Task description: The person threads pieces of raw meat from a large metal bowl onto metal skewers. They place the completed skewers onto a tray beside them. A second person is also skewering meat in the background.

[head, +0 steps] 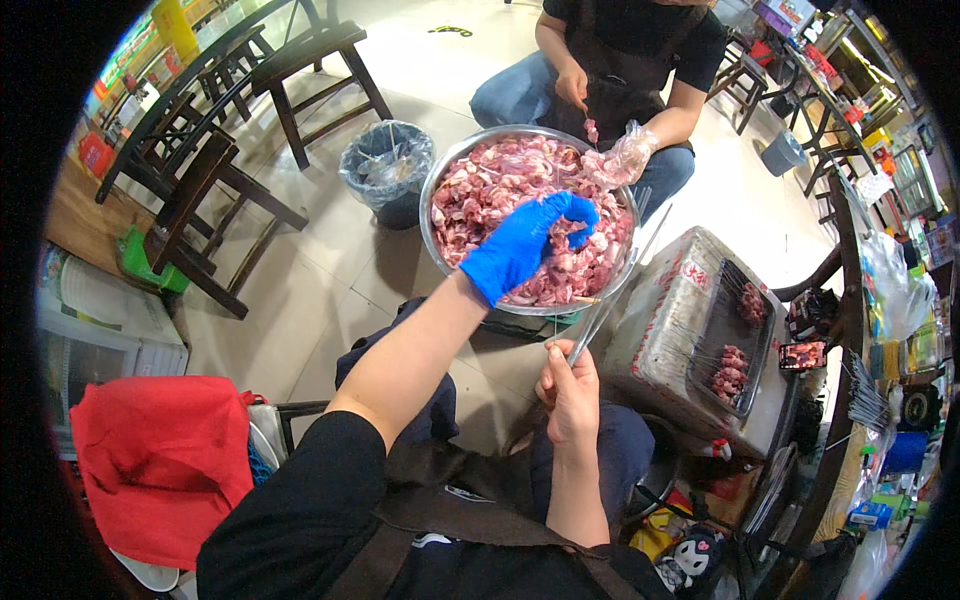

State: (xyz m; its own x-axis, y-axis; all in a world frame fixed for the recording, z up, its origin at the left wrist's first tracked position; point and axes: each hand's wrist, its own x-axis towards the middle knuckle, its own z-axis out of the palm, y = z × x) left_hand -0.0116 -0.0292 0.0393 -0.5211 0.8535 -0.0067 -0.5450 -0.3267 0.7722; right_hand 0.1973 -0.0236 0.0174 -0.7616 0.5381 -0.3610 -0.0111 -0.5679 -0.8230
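A large metal basin [427, 234] in front of me is heaped with raw meat pieces [491, 176]. Over the meat is my left hand [517, 244] in a blue glove, its fingers curled; whether a piece is pinched between them is hidden. My bare right hand [568, 390], below the basin's near rim, grips a bundle of metal skewers [596, 324] slanting up to the right. One thin skewer [556, 324] rises apart from the bundle between thumb and forefinger, towards the gloved hand.
Opposite squats a person [622, 67] holding a skewer with meat [591, 129]. To the right, a foam box [652, 330] carries a black tray [709, 360] of loaded skewers. A lined bin [386, 165] and wooden stools [307, 56] stand left; a red cloth [161, 465] lies near me.
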